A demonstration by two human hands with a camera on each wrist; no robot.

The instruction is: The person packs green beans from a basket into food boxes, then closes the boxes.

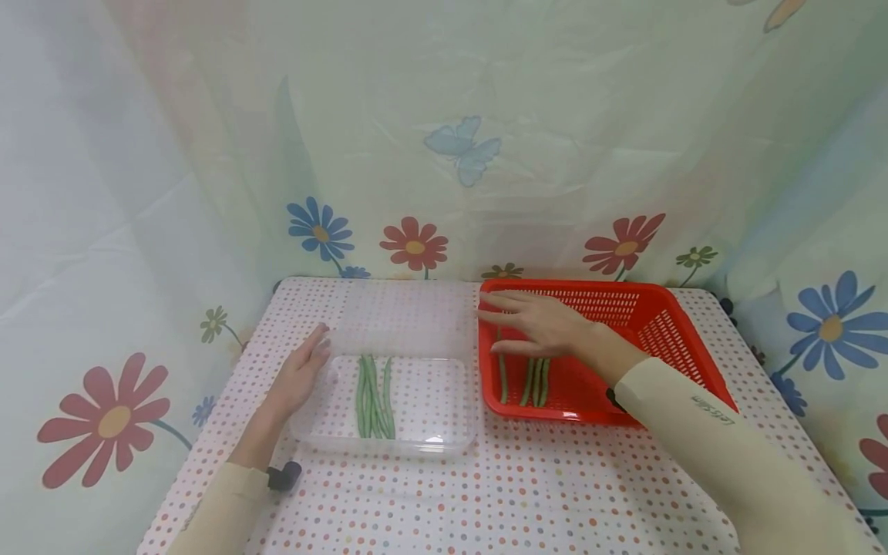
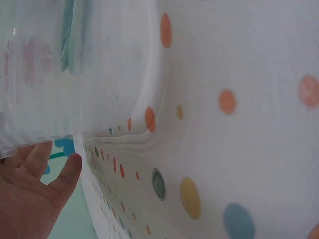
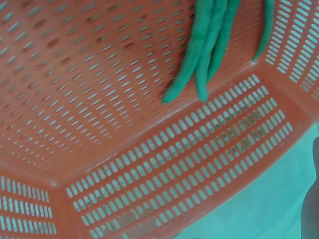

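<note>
We look down at a worktop covered in white cloth with coloured dots. Left of its centre sits a clear, rectangular plastic container, holding a bundle of long, slender green beans laid lengthwise; a see-through plastic lid spreads behind it to the worktop's back edge. Toward the back right corner we find a red plastic basket with slotted walls. Inside, near its left end, three green beans lie close together, and a single green bean lies just to their left.

The right hand is above that end of the basket, its fingers stretched wide, and we see nothing in its grasp. The left hand is at the container's left side, fingers extended and grasping nothing; we cannot tell whether they touch the wall. Both arms wear cream sleeves. Behind the worktop hangs a pale curtain printed with flowers and a blue butterfly.
</note>
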